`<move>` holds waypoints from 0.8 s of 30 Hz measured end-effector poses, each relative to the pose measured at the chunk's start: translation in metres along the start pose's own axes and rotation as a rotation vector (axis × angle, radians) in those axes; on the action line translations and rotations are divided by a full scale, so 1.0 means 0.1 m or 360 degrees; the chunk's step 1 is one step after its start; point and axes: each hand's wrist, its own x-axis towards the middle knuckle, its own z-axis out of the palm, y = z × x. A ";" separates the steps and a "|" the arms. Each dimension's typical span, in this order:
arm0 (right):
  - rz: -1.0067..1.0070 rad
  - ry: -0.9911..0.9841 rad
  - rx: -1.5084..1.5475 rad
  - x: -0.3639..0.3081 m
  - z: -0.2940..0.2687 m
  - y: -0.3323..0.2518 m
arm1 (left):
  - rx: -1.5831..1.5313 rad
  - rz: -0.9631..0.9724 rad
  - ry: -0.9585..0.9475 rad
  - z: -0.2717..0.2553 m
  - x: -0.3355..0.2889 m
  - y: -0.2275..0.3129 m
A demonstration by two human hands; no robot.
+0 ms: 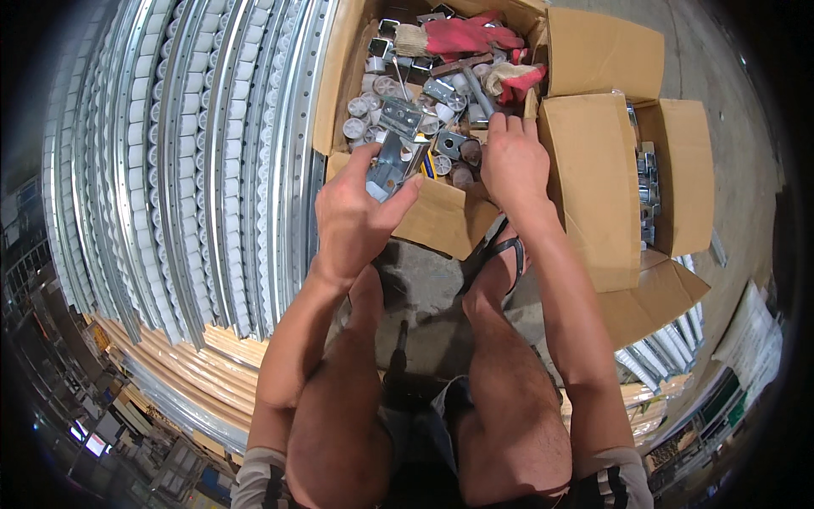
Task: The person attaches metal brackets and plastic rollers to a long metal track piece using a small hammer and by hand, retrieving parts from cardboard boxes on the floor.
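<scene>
My left hand grips a bent sheet-metal bracket between thumb and fingers, over the near edge of an open cardboard box. My right hand is closed around the grey handle of a hammer; the hammer's brownish head lies farther off, among the box's contents. Inside are loose metal brackets and several white plastic rollers. A red-palmed work glove lies at the back of the box, with another crumpled glove nearer my right hand.
Long metal roller tracks with white wheels are stacked at the left, above tan tubes. A second cardboard box with metal parts stands at the right, its flaps spread. My sandalled foot is close to the first box's front flap.
</scene>
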 end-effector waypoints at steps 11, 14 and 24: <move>0.0354 -0.0526 0.1849 0.24 -0.53 0.44 | 0.0039 -0.0186 -0.0073 -0.10 0.13 -0.10; 0.0505 -0.0670 0.1853 0.31 -1.12 0.42 | 0.0080 -0.0256 -0.0093 -0.12 0.14 -0.09; -0.0268 -0.0941 0.1236 0.45 -1.54 0.42 | 0.0061 -0.0250 -0.0079 -0.09 0.14 -0.12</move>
